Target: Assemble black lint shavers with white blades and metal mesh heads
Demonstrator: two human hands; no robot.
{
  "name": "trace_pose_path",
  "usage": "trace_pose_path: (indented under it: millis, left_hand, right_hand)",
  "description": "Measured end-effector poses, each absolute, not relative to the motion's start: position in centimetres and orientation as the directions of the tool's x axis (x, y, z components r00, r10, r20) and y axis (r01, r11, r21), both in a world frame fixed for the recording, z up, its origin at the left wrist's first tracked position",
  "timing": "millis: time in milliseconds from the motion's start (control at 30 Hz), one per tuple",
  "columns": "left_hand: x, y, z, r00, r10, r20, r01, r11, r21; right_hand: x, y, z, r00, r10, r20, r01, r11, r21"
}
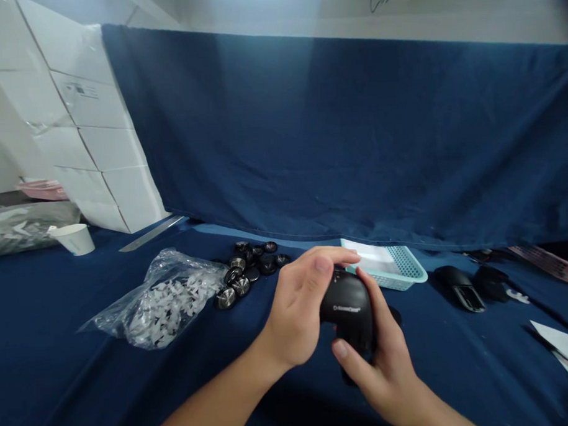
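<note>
Seen from the head camera, a black computer mouse (347, 310) sits just above the bottom centre of the view, off the table and clasped between both hands. The left hand (297, 312) wraps over its top from 9 o'clock, while the right hand (385, 365) closes around its side and underside from 4 o'clock. It should be light, but its smooth, rounded plastic shell could slip, so the sides of the body look the surest place to grip. At 10 o'clock lies a clear plastic bag (168, 304) of small white pieces, with a cluster of black-and-silver discs (242, 270) beside it. A teal plastic basket (407, 264) sits at 1 o'clock, and two more black mice (458, 287) (491, 283) lie at 3 o'clock on the navy tablecloth (85, 381).
</note>
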State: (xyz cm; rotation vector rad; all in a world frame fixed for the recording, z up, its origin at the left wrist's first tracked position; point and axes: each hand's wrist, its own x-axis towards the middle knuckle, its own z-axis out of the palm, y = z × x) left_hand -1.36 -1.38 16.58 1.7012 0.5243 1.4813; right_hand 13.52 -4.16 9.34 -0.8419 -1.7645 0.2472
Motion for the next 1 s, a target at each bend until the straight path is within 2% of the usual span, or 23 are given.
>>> trace_pose_path:
  millis: [100, 200, 367, 500, 600, 700, 800, 900, 933, 1000]
  left_hand:
    - [-1.0, -1.3, 16.7, 0.221, 0.872, 0.436, -0.266, -0.376, 0.887]
    - [-1.0, -1.1, 16.9, 0.230, 0.940, 0.253, -0.322, -0.172, 0.931]
    - [-1.2, -0.1, 17.4, 0.359, 0.933, 0.001, -0.410, 0.156, 0.899]
    - [-1.1, 0.4, 17.2, 0.408, 0.910, -0.079, -0.409, 0.260, 0.875]
    - [-0.9, -0.1, 17.0, 0.334, 0.943, 0.009, -0.439, 0.147, 0.886]
    - [-0.9, -0.9, 17.0, 0.250, 0.951, 0.184, -0.395, -0.074, 0.916]
    - [-1.1, -1.7, 17.2, 0.235, 0.911, 0.340, -0.310, -0.261, 0.914]
    - [-1.4, -2.0, 17.2, 0.236, 0.858, 0.456, -0.218, -0.410, 0.886]
    - [-1.5, -2.0, 17.2, 0.241, 0.832, 0.500, -0.173, -0.470, 0.865]
    - [-1.7, -1.9, 17.1, 0.253, 0.754, 0.606, -0.062, -0.613, 0.788]
  right_hand:
    - [14.4, -2.2, 9.0, -0.244, 0.447, 0.860, 0.524, 0.807, -0.271]
    - [15.4, -0.6, 8.8, -0.345, 0.302, 0.889, 0.527, 0.846, -0.083]
    - [16.6, 0.0, 9.6, -0.474, 0.207, 0.856, 0.512, 0.855, 0.077]
    - [16.7, -0.3, 9.9, -0.498, 0.165, 0.851, 0.524, 0.840, 0.144]
    - [16.5, -0.5, 10.0, -0.464, 0.213, 0.860, 0.518, 0.853, 0.068]
    - [16.1, -1.0, 10.1, -0.418, 0.341, 0.842, 0.465, 0.876, -0.124]
    - [15.7, -2.1, 10.1, -0.384, 0.481, 0.788, 0.424, 0.850, -0.313]
    - [15.4, -3.2, 10.1, -0.308, 0.645, 0.700, 0.391, 0.756, -0.524]
    - [15.2, -3.5, 10.2, -0.279, 0.712, 0.645, 0.344, 0.701, -0.625]
    - [14.9, -4.0, 10.6, -0.252, 0.831, 0.496, 0.148, 0.539, -0.829]
